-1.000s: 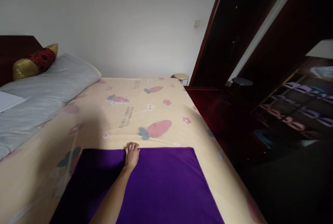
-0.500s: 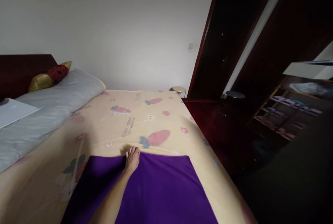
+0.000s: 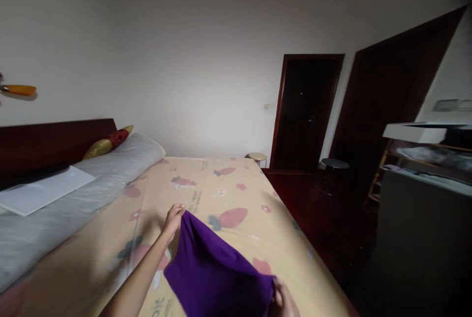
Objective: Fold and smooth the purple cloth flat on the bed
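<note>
Right hand [image 3: 283, 301] at bottom edge, pinching near corner of purple soft cloth [image 3: 214, 270] | left hand [image 3: 172, 218] pinching far corner, cloth lifted above cream carrot-print bedsheet [image 3: 236, 194] | risk: thin corner grips may slip, cloth sagging and bunching | beyond: grey pillow [image 3: 121, 162], dark wooden door [image 3: 306, 110]

Your cloth [image 3: 217, 273] hangs over the bed [image 3: 228, 194], lower centre. Pillow [image 3: 121, 157] and board [image 3: 44, 189] at left; stools [image 3: 257, 157] and doorway [image 3: 308, 110] beyond, right of centre.
</note>
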`<state>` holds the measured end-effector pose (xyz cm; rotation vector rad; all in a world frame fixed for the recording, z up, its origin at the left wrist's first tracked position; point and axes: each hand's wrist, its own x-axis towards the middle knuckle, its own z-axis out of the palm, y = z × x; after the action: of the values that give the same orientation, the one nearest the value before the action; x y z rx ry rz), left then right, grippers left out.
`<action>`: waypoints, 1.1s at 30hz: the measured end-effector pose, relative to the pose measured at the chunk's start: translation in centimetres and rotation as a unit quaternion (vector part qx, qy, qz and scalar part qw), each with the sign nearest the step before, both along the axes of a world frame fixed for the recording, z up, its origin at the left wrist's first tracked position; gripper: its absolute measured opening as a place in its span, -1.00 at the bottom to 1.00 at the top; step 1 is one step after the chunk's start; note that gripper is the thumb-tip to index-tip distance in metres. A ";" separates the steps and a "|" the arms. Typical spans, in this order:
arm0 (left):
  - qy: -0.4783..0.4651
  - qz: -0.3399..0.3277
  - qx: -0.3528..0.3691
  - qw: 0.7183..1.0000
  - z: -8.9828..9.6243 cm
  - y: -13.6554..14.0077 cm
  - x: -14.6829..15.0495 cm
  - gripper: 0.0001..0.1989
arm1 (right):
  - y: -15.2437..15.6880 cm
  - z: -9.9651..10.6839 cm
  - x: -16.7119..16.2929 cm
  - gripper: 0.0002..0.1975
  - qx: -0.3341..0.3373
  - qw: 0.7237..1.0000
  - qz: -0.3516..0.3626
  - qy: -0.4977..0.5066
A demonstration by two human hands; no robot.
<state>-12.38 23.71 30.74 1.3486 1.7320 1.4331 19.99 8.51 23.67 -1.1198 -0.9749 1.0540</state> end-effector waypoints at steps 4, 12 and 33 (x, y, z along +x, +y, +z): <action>-0.098 -0.070 0.000 0.993 4.3 -4.1 -2.3 -0.58 | 2.4 7.1 2.4 -0.80 -0.005 0.980 -0.129 0.154; -0.155 -0.152 0.006 0.976 11.0 -11.3 -4.8 -0.65 | 3.4 15.9 5.3 -0.74 0.067 0.995 0.016 0.069; 0.076 -0.118 -0.050 0.989 7.6 -12.1 -8.7 -0.68 | 8.2 14.5 3.8 -0.89 0.068 0.985 0.092 -0.129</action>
<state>-21.04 11.57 38.34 1.5827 1.6492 1.1248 23.80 16.75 38.20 -1.0855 -1.3579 0.9872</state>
